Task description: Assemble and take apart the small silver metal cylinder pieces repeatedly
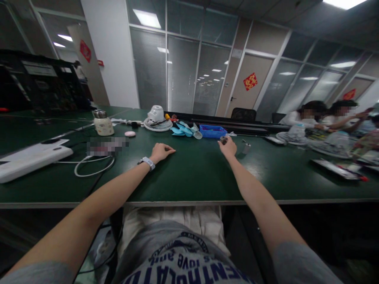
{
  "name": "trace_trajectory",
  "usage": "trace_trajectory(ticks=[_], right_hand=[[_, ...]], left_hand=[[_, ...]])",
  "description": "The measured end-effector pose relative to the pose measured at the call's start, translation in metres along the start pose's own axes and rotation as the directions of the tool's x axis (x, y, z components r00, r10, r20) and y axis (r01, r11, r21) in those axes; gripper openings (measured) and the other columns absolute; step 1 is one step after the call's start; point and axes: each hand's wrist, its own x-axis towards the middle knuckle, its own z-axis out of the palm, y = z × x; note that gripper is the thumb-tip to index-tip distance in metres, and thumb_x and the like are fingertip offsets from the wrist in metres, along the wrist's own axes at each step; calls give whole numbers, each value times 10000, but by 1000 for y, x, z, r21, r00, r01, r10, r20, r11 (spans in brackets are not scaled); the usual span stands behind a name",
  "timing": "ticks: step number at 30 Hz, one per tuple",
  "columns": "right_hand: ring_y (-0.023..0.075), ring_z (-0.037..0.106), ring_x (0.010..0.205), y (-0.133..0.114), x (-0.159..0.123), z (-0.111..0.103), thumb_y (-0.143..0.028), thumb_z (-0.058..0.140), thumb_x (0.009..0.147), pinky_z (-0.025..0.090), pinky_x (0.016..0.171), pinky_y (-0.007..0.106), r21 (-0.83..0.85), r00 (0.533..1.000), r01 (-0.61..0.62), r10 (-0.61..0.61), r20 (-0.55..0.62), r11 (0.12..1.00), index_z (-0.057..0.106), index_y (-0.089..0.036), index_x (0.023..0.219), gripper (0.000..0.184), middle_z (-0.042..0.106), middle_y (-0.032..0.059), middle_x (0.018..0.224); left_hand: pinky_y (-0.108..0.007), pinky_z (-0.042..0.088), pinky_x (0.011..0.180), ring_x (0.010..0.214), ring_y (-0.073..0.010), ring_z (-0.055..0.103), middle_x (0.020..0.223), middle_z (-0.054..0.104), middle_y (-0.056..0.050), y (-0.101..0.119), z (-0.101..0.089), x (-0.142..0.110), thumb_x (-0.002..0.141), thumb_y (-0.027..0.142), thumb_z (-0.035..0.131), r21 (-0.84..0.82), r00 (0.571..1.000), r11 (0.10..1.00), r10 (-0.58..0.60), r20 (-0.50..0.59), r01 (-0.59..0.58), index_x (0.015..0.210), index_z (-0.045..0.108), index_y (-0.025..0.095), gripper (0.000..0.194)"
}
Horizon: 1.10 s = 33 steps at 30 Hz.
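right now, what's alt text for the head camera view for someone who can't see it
A person's right hand holds a small metallic part over a green table; the left hand, with a watch on its wrist, is well apart from it. Beyond them lie light-blue blades, a blue bin and a white fan part.
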Motion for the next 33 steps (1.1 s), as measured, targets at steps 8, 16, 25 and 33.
trace_trajectory(ticks=[8,16,25,33], right_hand=[[308,639,1035,54,14,-6,-366,665,790,480,896,449,-18,950,-312,312,2,950,551,-174,1172,442,662,187,1091],[310,396,1290,-21,-17,-11,-282,572,847,297,1056,482,-78,959,224,-234,-157,971,428,-140,1339,533,471,199,1374],[266,321,1400,-131,-109,44,-474,494,929,280,1103,488,326,517,687,-752,408,649,497,-318,1383,479,375,51,1518],[187,626,1110,-128,-106,50,-194,571,897,405,1017,339,430,519,667,-794,317,608,723,-300,1096,272,723,0,1089]], left_hand=[[-305,462,770,863,-240,656,944,746,-79,4,-5,-2,864,537,493,-93,995,992,-93,-40,89,976,763,223,429],[-306,458,798,924,-229,656,999,735,-102,7,-9,-1,917,451,427,-225,947,940,-291,-136,257,1035,673,166,395],[-302,457,828,949,-226,662,992,738,-98,5,-6,0,909,436,444,-232,948,941,-283,-147,245,1016,659,169,359],[-280,461,800,917,-207,665,967,744,-82,12,-8,-4,912,398,447,-218,950,944,-280,-136,247,958,673,175,320]])
